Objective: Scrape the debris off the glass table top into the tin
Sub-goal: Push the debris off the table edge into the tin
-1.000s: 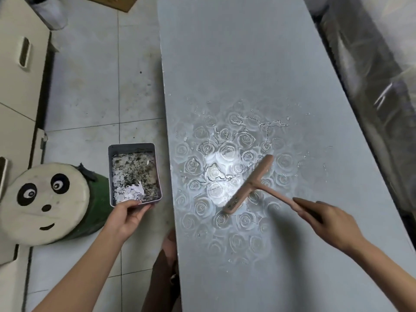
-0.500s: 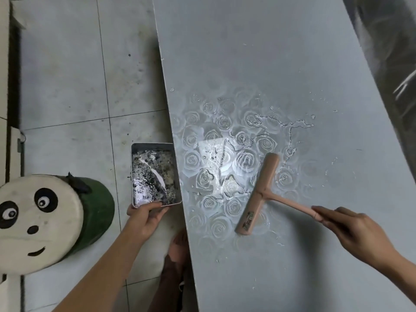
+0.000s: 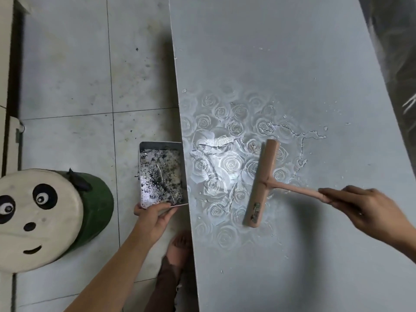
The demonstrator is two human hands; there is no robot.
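Some debris (image 3: 161, 174) in tin (image 3: 157, 144), gripped by left hand (image 3: 153, 218) at desk (image 3: 270, 52) edge; right hand (image 3: 364, 210) grips squeegee (image 3: 263, 183); wet streaks (image 3: 292, 131) remain mid-frame.

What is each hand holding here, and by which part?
The left hand holds the tin by its near edge, beside the table. The right hand grips the scraper by the handle's end.
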